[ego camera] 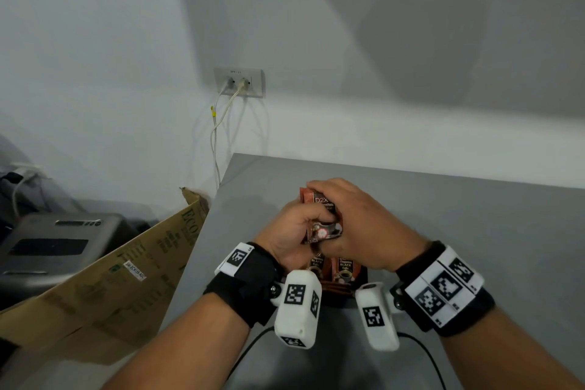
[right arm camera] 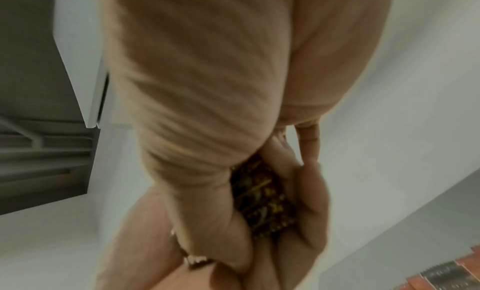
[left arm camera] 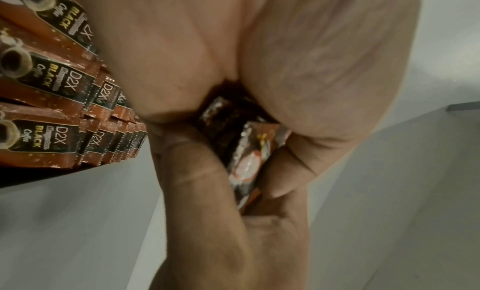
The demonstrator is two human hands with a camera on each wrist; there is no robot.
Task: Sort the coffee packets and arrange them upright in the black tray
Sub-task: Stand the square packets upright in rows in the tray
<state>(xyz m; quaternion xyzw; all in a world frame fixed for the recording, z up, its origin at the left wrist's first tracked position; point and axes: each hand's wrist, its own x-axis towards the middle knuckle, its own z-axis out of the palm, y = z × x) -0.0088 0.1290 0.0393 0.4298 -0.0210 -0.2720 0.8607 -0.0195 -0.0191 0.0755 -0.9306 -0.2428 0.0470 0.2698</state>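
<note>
Low in the frame's centre, my left hand (ego camera: 289, 231) and right hand (ego camera: 364, 225) both clutch a bundle of coffee packets (ego camera: 323, 218) above the black tray (ego camera: 361, 275). Loosening could spill them over the upright rows (left arm camera: 52, 101) already filling it; a cardboard box (ego camera: 95, 288) sits lower left.

From my remote seat, the grey bench (ego camera: 474, 231) stood against the white wall, its left edge beside a leaning cardboard sheet. On it sat the black tray (ego camera: 361, 277) near the front, with orange-brown coffee packets (ego camera: 345, 267) upright inside, and a black cable (ego camera: 421, 348) trailed across the bench's near edge.
</note>
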